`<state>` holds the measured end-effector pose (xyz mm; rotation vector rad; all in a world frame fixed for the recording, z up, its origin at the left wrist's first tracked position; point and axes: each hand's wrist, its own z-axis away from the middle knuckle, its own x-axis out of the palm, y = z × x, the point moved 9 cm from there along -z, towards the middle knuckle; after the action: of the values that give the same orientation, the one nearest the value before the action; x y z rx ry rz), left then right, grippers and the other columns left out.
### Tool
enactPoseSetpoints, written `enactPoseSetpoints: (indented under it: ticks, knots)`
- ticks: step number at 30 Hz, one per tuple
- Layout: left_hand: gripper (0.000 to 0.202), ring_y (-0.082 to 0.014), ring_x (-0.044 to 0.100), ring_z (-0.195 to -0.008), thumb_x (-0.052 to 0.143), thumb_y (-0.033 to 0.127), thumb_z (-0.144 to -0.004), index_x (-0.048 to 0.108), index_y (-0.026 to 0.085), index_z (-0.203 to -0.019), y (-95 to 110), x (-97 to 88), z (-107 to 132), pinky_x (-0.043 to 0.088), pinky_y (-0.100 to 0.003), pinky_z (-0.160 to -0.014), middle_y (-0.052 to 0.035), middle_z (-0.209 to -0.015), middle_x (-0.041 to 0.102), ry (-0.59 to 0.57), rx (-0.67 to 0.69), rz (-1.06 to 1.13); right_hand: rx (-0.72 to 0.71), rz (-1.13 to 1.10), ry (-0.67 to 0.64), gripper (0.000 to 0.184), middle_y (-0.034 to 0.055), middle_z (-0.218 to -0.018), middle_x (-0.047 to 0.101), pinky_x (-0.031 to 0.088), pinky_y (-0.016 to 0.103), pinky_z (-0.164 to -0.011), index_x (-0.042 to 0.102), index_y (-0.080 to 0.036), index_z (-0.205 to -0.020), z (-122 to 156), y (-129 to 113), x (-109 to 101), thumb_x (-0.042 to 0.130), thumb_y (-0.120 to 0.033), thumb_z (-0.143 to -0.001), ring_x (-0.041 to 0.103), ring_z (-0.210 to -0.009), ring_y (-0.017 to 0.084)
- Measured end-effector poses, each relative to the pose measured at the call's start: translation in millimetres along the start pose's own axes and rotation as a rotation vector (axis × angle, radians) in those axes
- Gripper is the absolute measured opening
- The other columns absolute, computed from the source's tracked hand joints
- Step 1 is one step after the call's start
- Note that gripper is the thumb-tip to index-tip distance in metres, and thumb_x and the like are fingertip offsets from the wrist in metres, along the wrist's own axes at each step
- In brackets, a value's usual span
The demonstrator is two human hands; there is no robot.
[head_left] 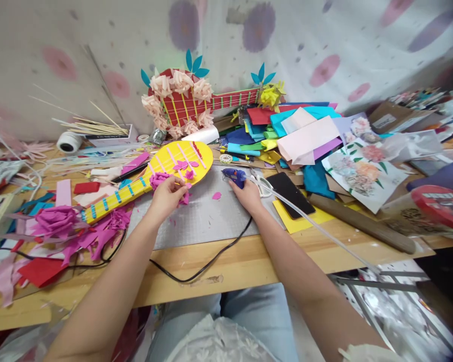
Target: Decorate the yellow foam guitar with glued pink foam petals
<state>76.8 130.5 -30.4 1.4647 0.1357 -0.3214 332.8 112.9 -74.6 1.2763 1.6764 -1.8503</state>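
Note:
My left hand (169, 195) has its fingers closed on a magenta crepe-paper flower (159, 179), over the body of a yellow paper guitar (192, 156). Pink strips and small magenta petals lie on that body, and the neck with blue bands points to the lower left. Farther right, my right hand (248, 193) is wrapped round a blue glue gun (234, 176), its nozzle pointing left. The gun's black cord (196, 278) loops down along the table edge. One loose magenta petal (216, 196) rests on the grey cutting mat (207, 221) between my hands.
A red guitar with pale paper flowers (181, 100) leans at the back. White-handled scissors (264, 187), a black phone (290, 195) and a wooden stick (362, 221) lie right. Coloured paper (309, 136) is piled behind them. Magenta paper scraps (94, 236) cover the left side.

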Motion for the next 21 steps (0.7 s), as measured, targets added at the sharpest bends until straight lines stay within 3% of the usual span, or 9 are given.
enactPoseSetpoints:
  ticks: [5,10,21]
  knots:
    - [0.022,-0.0081,0.045,-0.041,0.068,0.032,-0.060,0.056,0.016,-0.069,-3,1.9,-7,0.035,-0.021,-0.039,0.0018,-0.055,0.056,-0.017,0.036,0.013,0.011,-0.008,-0.014,0.046,0.0143,-0.092,0.069,0.047,0.034,-0.075,0.065,-0.013,-0.098,1,1,-1,0.051,-0.053,-0.081,0.064,-0.091,0.028]
    - [0.024,-0.0093,0.051,-0.054,0.072,0.023,-0.053,0.058,0.015,-0.071,1,-4.2,-10,0.039,-0.022,-0.050,0.0000,-0.065,0.061,0.036,0.108,-0.057,0.000,-0.005,-0.017,0.045,0.0139,-0.092,0.069,0.047,0.034,-0.074,0.065,-0.013,-0.097,1,1,-1,0.050,-0.052,-0.081,0.064,-0.090,0.028]
    - [0.014,-0.0122,0.053,-0.061,0.058,0.029,-0.072,0.061,0.019,-0.080,16,-6.7,-1,0.038,-0.024,-0.058,-0.0006,-0.073,0.063,0.151,0.278,-0.351,0.001,-0.014,-0.012,0.045,0.0130,-0.091,0.069,0.047,0.034,-0.074,0.066,-0.015,-0.099,1,3,-1,0.050,-0.053,-0.080,0.064,-0.089,0.027]
